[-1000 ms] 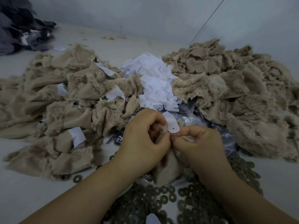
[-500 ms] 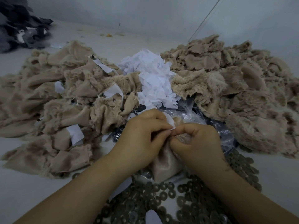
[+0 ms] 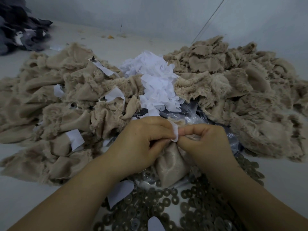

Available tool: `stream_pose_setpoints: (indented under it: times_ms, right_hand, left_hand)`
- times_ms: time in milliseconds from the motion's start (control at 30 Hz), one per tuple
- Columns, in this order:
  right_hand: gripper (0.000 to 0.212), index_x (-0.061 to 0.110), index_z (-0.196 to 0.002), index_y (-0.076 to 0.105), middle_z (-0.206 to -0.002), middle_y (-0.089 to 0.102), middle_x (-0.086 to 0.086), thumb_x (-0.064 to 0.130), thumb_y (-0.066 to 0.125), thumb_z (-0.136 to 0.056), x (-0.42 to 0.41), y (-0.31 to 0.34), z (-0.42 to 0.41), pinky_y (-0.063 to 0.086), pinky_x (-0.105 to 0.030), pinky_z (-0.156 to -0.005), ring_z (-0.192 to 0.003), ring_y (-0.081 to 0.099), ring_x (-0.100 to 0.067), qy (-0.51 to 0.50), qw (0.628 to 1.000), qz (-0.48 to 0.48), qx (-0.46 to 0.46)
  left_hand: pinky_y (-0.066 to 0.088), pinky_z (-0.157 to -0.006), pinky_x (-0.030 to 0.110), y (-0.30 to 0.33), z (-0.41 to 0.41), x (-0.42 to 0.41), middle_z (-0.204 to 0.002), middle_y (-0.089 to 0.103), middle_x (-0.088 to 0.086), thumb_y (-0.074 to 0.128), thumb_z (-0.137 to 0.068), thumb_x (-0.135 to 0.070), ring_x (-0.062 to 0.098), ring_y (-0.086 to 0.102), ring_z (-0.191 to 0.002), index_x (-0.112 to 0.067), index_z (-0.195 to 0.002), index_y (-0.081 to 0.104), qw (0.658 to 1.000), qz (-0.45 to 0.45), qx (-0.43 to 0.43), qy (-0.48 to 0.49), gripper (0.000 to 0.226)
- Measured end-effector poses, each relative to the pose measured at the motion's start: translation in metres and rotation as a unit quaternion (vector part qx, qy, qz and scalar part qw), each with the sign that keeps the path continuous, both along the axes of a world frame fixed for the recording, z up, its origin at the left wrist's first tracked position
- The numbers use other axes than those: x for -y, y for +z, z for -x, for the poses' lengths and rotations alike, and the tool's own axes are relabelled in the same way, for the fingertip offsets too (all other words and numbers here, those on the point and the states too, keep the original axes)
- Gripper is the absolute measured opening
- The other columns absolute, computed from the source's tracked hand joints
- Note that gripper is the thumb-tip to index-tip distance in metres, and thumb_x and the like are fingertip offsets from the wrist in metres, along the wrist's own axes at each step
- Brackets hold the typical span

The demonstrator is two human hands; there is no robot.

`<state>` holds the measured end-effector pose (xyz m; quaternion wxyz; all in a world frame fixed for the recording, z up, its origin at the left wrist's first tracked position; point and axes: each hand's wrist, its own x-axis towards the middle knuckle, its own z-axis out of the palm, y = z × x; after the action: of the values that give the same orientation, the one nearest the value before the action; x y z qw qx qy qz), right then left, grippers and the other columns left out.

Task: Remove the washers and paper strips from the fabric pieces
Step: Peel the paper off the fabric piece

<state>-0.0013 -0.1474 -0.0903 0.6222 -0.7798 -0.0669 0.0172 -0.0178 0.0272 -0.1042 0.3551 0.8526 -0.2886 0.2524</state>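
Both hands meet at centre over a tan fabric piece [image 3: 171, 162]. Left hand [image 3: 141, 142] fingers curled, pinching a white paper strip [image 3: 175, 133] at the piece's top. Right hand [image 3: 206, 144] fingers curled, thumb and forefinger pinching the fabric's gathered top right beside the strip. Knuckles of both hands hide the join; no washer can be made out there.

Surroundings: loose washers [image 3: 166, 205] heaped on the floor below the wrists, with stray paper bits among them. Clear plastic bag [image 3: 193, 114] just behind the hands. White paper heap [image 3: 158, 80] beyond it, between two tan fabric piles: left pile [image 3: 58, 105] with strips and dark studs still attached, right pile [image 3: 241, 89] bare. Dark cloth heap [image 3: 20, 30] at far left corner, well apart.

Against one second ago: the strip then stood up above the fingers with a dark hole showing; now it is folded down, mostly covered by the left fingers. Hands sit slightly closer together.
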Motion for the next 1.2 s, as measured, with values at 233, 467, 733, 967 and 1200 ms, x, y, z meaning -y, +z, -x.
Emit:
stream_pose_setpoints:
  times_ms: [233,467,733,967,1200]
  right_hand:
    - [0.016,0.015,-0.071,0.078,-0.066,0.074,0.015,0.0,0.081,-0.076,0.0,-0.001,-0.001,0.05,-0.008,-0.054,-0.062,0.069,0.006,0.005,1.0,-0.02,-0.008]
    - [0.008,0.012,-0.076,0.081,-0.082,0.079,0.005,0.01,0.076,-0.083,0.001,0.0,-0.001,0.055,-0.013,-0.066,-0.082,0.074,-0.005,0.003,0.998,-0.054,-0.022]
    - [0.003,0.012,-0.081,0.08,-0.085,0.079,0.004,0.009,0.079,-0.081,0.0,-0.002,0.0,0.06,-0.024,-0.078,-0.086,0.075,-0.006,-0.007,0.999,-0.029,-0.021]
    - [0.012,0.016,-0.071,0.077,-0.071,0.076,0.005,0.007,0.079,-0.079,0.0,-0.004,0.0,0.056,-0.015,-0.059,-0.067,0.073,-0.004,-0.039,0.999,-0.031,-0.003]
    - [0.018,0.017,-0.066,0.076,-0.069,0.076,-0.002,0.006,0.078,-0.081,0.0,-0.005,-0.001,0.06,-0.025,-0.059,-0.066,0.074,-0.015,-0.038,0.998,-0.051,0.001]
  left_hand:
    - [0.057,-0.077,0.032,0.0,0.001,-0.001,-0.101,0.073,0.0,0.07,-0.087,-0.01,0.011,0.068,-0.094,-0.008,-0.096,0.078,1.0,-0.016,0.006,-0.003,0.012]
    - [0.053,-0.072,0.025,0.002,0.002,0.005,-0.088,0.071,-0.001,0.071,-0.082,-0.004,0.01,0.067,-0.084,-0.007,-0.08,0.078,0.99,0.108,-0.088,0.012,0.008]
    - [0.057,-0.07,0.033,0.0,0.002,0.016,-0.083,0.072,0.001,0.08,-0.074,0.004,0.011,0.068,-0.079,-0.004,-0.078,0.078,0.968,0.206,-0.134,0.058,0.009]
    - [0.057,-0.077,0.029,0.003,0.004,0.015,-0.087,0.073,0.002,0.082,-0.074,-0.001,0.009,0.068,-0.083,-0.003,-0.084,0.079,0.97,0.193,-0.132,0.063,0.011]
    - [0.058,-0.079,0.035,0.002,0.003,0.015,-0.088,0.073,0.008,0.076,-0.077,0.007,0.015,0.07,-0.085,0.0,-0.084,0.078,0.958,0.237,-0.154,0.046,0.01]
